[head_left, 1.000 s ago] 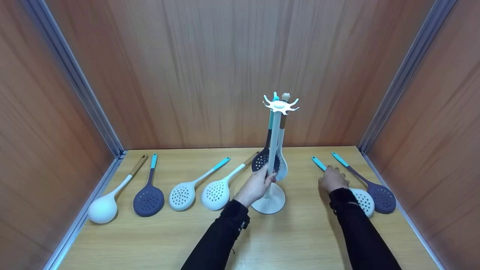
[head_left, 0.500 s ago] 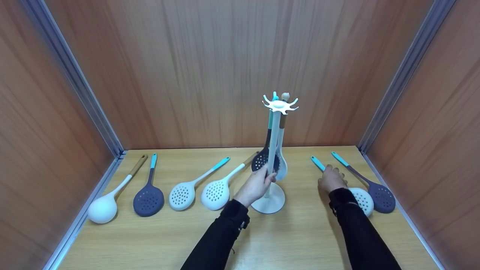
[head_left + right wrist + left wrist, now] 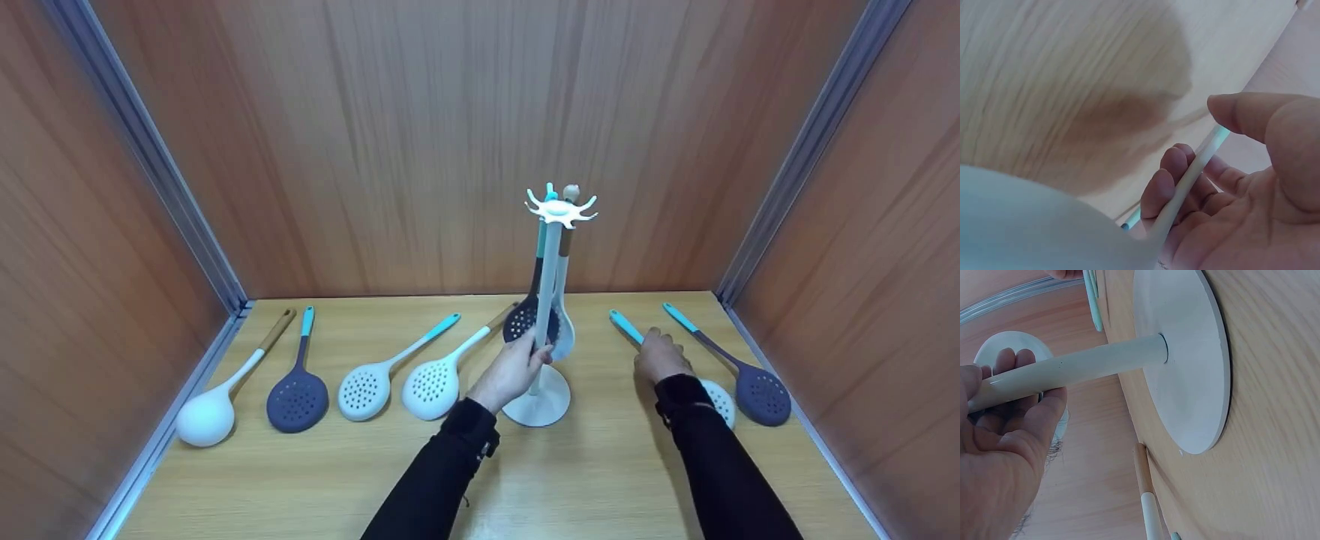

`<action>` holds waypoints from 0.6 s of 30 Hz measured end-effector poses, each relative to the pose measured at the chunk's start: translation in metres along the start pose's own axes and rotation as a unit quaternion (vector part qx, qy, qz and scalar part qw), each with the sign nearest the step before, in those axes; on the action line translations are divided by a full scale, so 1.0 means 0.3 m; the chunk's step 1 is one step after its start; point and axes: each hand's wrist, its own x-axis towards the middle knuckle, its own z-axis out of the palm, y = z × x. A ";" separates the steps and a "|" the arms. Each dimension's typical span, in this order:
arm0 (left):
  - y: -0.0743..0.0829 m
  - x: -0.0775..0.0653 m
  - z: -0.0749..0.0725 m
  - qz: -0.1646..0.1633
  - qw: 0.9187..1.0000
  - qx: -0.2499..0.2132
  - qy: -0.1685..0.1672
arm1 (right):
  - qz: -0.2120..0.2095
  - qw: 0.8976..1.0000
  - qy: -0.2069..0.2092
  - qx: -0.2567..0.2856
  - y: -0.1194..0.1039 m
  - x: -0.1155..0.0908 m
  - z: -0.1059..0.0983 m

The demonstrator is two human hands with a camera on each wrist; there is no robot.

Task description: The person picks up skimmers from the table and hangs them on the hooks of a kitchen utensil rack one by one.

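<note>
My left hand [image 3: 511, 375] grips the upright pole of a white utensil stand [image 3: 552, 285]; the left wrist view shows the fingers curled round it above the round base [image 3: 1202, 394]. A dark skimmer [image 3: 519, 324] and a white utensil with a brown handle [image 3: 567, 341] hang from the stand's far side. At the right, my right hand [image 3: 664, 357] holds a white skimmer with a turquoise handle [image 3: 622, 324]. In the right wrist view, fingers curl round its white shaft [image 3: 1186, 183], with the thumb by the turquoise part. My hand and sleeve partly cover its perforated head.
Just right of my right hand lies a dark skimmer [image 3: 763, 395] with a turquoise handle. Across the left lie a white ladle [image 3: 206, 418], another dark skimmer [image 3: 298, 401] and two white skimmers [image 3: 364, 391]. Wooden walls [image 3: 450, 150] enclose the table [image 3: 315, 487] at back and sides.
The right hand has shifted the white skimmer slightly left, away from the dark skimmer beside it. The left hand and the stand have hardly moved.
</note>
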 end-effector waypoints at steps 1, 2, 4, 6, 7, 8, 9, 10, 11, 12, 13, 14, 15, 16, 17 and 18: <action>0.001 0.000 0.000 -0.002 1.000 -0.003 -0.001 | -0.001 1.000 0.001 -0.001 -0.005 -0.001 -0.003; 0.002 0.000 0.000 -0.005 1.000 -0.006 -0.002 | -0.004 1.000 0.004 -0.002 -0.009 -0.003 -0.006; 0.002 0.000 0.001 -0.012 1.000 -0.009 -0.004 | -0.008 1.000 0.007 -0.003 -0.018 -0.007 -0.009; 0.002 0.001 0.002 -0.017 1.000 -0.009 -0.006 | -0.013 1.000 0.010 -0.005 -0.025 -0.013 -0.011; 0.002 0.002 0.002 -0.020 1.000 -0.008 -0.006 | -0.017 1.000 0.011 -0.005 -0.027 -0.016 -0.012; 0.002 0.002 0.003 -0.022 1.000 -0.007 -0.006 | -0.018 1.000 0.012 -0.005 -0.031 -0.019 -0.013; 0.001 0.002 0.003 -0.020 1.000 -0.007 -0.006 | -0.018 1.000 0.013 -0.005 -0.035 -0.022 -0.013; 0.000 0.003 0.003 -0.020 1.000 -0.008 -0.006 | -0.017 1.000 0.014 -0.003 -0.038 -0.023 -0.013; 0.000 0.002 0.003 -0.020 1.000 -0.009 -0.006 | -0.019 1.000 0.016 -0.004 -0.041 -0.026 -0.014; 0.000 0.002 0.003 -0.018 1.000 -0.010 -0.006 | -0.020 1.000 0.018 -0.004 -0.043 -0.028 -0.015; -0.001 0.002 0.002 -0.016 1.000 -0.010 -0.005 | -0.021 1.000 0.020 -0.005 -0.046 -0.028 -0.015; -0.002 0.002 0.002 -0.014 1.000 -0.011 -0.005 | -0.020 1.000 0.021 -0.005 -0.049 -0.030 -0.015; -0.003 0.002 0.002 -0.012 1.000 -0.012 -0.004 | -0.023 0.999 0.024 -0.006 -0.052 -0.031 -0.017; -0.003 0.003 0.002 -0.011 1.000 -0.012 -0.004 | -0.026 0.999 0.024 -0.007 -0.054 -0.033 -0.018; -0.004 0.003 0.003 -0.012 1.000 -0.013 -0.004 | -0.029 0.999 0.026 -0.009 -0.057 -0.036 -0.020; -0.004 0.004 0.003 -0.011 1.000 -0.011 -0.004 | -0.031 0.999 0.028 -0.009 -0.060 -0.038 -0.021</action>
